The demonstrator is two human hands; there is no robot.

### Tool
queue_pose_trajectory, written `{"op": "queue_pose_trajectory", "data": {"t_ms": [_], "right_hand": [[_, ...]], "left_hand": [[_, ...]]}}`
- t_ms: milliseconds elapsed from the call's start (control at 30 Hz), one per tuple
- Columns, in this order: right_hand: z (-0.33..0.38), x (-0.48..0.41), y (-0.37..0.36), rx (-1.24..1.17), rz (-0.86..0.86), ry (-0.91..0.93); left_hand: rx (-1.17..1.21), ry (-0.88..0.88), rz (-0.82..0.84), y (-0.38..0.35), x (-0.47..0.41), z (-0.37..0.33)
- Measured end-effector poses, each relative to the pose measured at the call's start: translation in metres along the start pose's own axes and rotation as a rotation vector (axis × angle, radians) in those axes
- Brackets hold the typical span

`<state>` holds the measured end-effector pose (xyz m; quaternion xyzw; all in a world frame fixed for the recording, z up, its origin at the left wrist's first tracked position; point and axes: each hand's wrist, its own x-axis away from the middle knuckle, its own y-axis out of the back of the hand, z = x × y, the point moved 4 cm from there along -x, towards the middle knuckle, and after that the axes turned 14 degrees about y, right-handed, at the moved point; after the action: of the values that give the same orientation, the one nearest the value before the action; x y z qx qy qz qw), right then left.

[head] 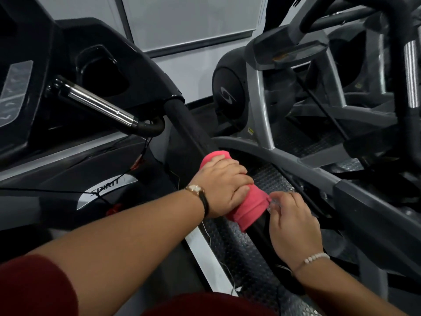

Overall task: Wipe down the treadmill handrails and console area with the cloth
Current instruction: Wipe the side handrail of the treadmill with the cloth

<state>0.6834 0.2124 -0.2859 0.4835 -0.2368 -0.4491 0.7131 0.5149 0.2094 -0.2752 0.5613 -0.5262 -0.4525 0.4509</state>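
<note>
Our left hand (224, 187) clamps the cloth (247, 209), a soft pink fleecy rag wrapped like a sleeve around the right handrail (193, 131). The fingers curl over the top and the thumb sits underneath. The rail is a thick round tube with a matte black, foam-like skin, and it slopes down towards us from the glossy black plastic console (45, 65).

Our right hand (293, 226) sits just beside the cloth's lower edge with its fingers bent. The fingertips are blurred there, so we cannot tell whether they pinch the hem or only touch it.

A slim watch (195, 189) on a dark strap circles our left wrist, and a bracelet (316, 257) of small pale beads circles the right.

To the left, a polished chrome grip bar (98, 102) juts from the console and ends in a bent black rubber elbow. Below the rail lies a dark mat (271, 176) with a fine raised-dot texture. Beyond it stands a grey metal elliptical machine (262, 87) with a rounded black housing.
</note>
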Motion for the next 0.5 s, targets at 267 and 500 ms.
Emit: {"op": "queue_pose_trajectory", "data": {"t_ms": [267,500], "right_hand": [[0.0,0.002,0.001,-0.038,-0.017,0.006],[-0.003,0.002,0.0,-0.066,0.024,-0.007]], "left_hand": [[0.124,0.008,-0.159,-0.01,0.015,-0.022],[0.011,-0.199,0.021,0.002,-0.002,0.012]]}}
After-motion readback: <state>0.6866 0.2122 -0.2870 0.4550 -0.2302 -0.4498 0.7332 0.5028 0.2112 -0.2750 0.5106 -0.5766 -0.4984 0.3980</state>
